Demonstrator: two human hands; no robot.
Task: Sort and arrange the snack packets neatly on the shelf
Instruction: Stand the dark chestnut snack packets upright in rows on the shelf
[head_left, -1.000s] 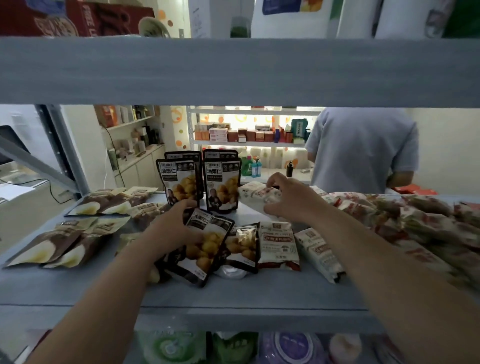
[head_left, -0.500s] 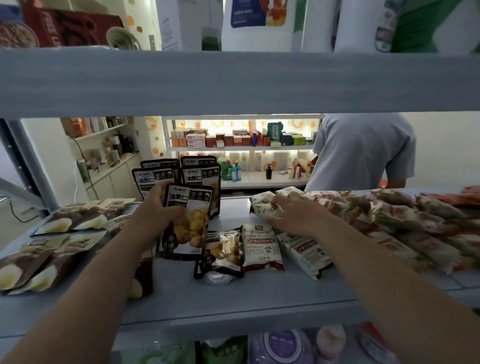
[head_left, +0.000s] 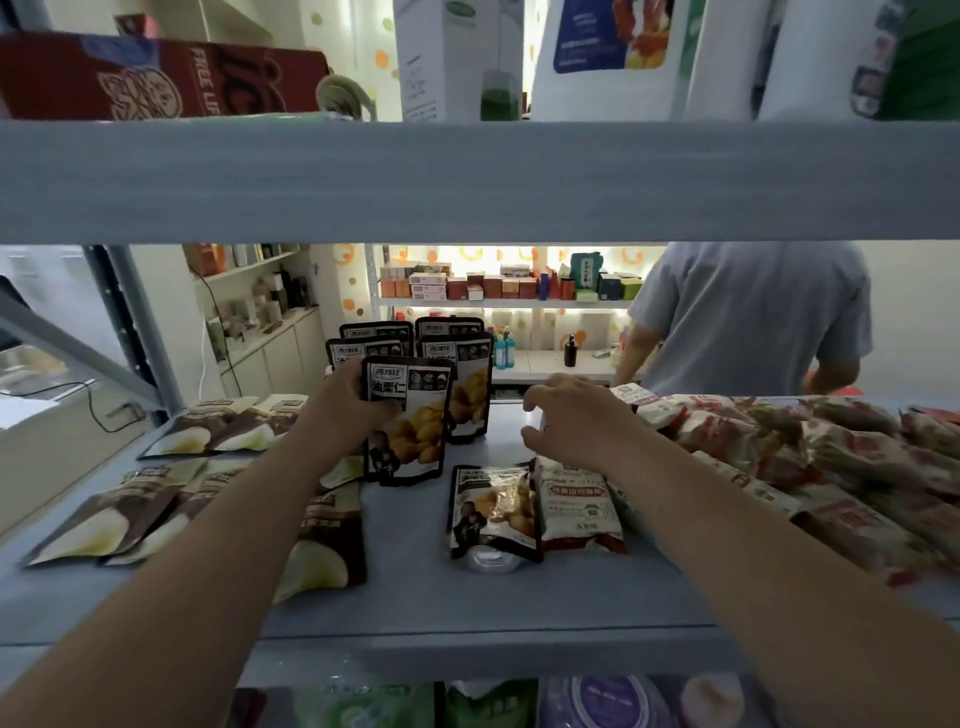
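Left grip (head_left: 345, 405) is curled round the left side of a black chestnut packet (head_left: 408, 423), thumb across the front. It holds the packet upright, label facing out, a little left of centre on the shelf (head_left: 467, 603) and about halfway back. The bottom edge is down at the board, though I can't tell if it actually touches.

Right behind it, toward the back edge, stand the matching black packets (head_left: 457, 358), upright in two rows. The held one overlaps the front of them.

Across to the right grip (head_left: 571, 421): fingers loosely curled, thumb and forefinger apart, low over the middle of the shelf, with nothing plainly in it.

Just in front of that hand, toward the front edge, two packets lie flat, side by side and touching. One is a flat black packet (head_left: 493, 512) and the other a white-and-red packet (head_left: 576, 512) on its right.

Further right, a heap of red-patterned packets (head_left: 779, 441) sprawls to the right end of the shelf, partly under the right forearm.

At the left end, brown packets (head_left: 171, 499) with a pale chip picture lie flat in loose rows. One of them, a brown packet near the front (head_left: 322, 545), sits just beside the left forearm.

Beyond the back edge a person in a grey shirt (head_left: 753, 317) stands turned away. Overhead, the upper shelf board (head_left: 467, 182) carries boxes.
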